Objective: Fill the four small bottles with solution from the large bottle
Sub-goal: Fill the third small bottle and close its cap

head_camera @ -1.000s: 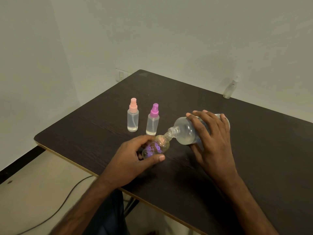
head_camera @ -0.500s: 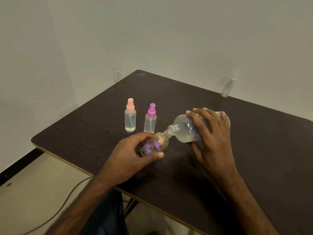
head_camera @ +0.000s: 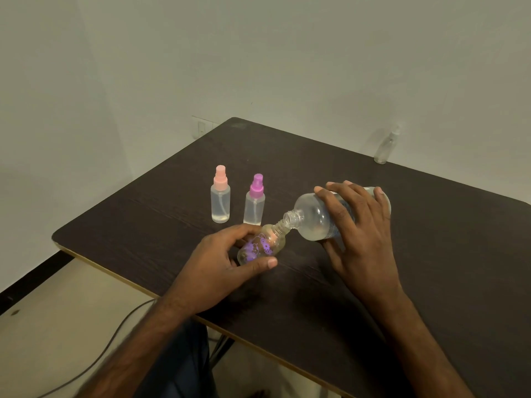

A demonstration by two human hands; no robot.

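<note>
My right hand (head_camera: 360,228) grips the large clear bottle (head_camera: 313,216), tipped on its side with its open mouth pointing down-left. That mouth meets the neck of a small clear bottle with purple print (head_camera: 260,247), which my left hand (head_camera: 221,268) holds tilted just above the table. Clear liquid lies in the large bottle's lower side. Two small spray bottles stand upright behind: one with a pink cap (head_camera: 220,195) and one with a purple cap (head_camera: 254,201). A fourth small clear bottle (head_camera: 386,146) stands at the table's far edge.
The dark wooden table (head_camera: 431,254) fills the right side, its front edge running diagonally. A wall stands close behind with a socket plate (head_camera: 202,128). A cable (head_camera: 94,360) lies on the pale floor at the lower left.
Both hands and the two joined bottles keep the same pose. The view has shifted slightly, nothing else moved.
</note>
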